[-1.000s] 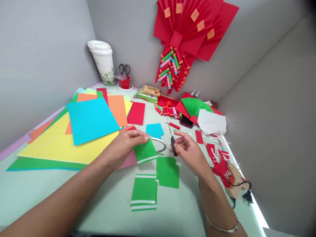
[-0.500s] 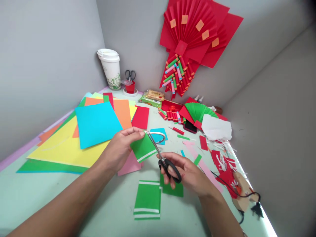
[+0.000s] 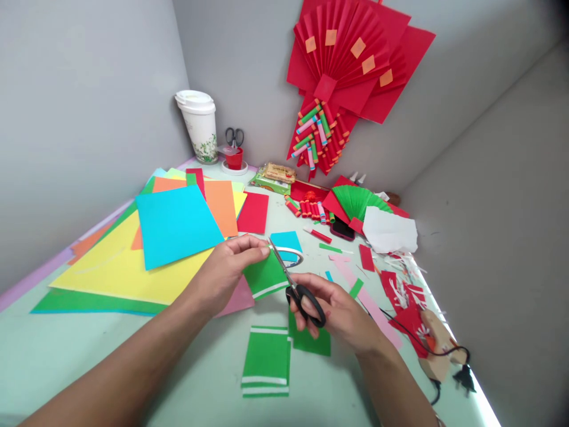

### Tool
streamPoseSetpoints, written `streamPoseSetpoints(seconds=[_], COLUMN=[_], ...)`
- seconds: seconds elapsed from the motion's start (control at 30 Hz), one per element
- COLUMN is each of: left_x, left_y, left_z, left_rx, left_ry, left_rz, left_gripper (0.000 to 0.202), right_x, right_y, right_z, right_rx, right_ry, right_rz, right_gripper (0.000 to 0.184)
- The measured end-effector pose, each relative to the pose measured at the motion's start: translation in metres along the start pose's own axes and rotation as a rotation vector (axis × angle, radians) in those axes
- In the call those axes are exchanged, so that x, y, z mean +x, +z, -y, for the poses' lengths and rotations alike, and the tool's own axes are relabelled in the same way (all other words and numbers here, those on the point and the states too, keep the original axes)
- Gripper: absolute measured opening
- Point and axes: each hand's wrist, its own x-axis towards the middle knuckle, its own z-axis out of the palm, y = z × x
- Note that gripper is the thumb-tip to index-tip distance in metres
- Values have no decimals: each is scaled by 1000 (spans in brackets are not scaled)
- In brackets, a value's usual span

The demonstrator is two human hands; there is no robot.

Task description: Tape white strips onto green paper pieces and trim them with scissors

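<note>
My left hand [image 3: 237, 267] pinches the upper edge of a green paper piece [image 3: 269, 276] with a white strip along its lower edge. In my right hand [image 3: 331, 305] are black-handled scissors [image 3: 306, 303], their blades lying across the green paper's right side, close to my left fingertips. Just behind the blades shows a white ring [image 3: 297, 250] that looks like a tape roll, partly hidden. Below my hands lie stacked green pieces [image 3: 265, 356] with white strips, and another green piece [image 3: 313, 341] sits partly under my right hand.
Coloured paper sheets [image 3: 111, 261] are piled at left. A white cup [image 3: 198, 127] and a red pot [image 3: 234, 159] holding scissors stand at the back. A green paper fan [image 3: 355, 201], paper scraps [image 3: 402, 296] and a corded tool [image 3: 435, 344] lie at right.
My left hand has moved slightly right and down with the green paper. The white ring has shifted the same way. The scissors stay about in place, blades now further left across the paper's edge.
</note>
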Motion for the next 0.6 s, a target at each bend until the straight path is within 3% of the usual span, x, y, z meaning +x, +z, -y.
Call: streamPoseSetpoints(seconds=[0.6], left_x=[-1], left_y=[1], left_z=[-2], left_rx=[22], left_ry=[12], left_rz=[-17], left_gripper=[15], right_x=[1], right_y=[4], right_z=[-1], right_rx=[40], right_ry=[7], right_rz=[-24], right_gripper=[38])
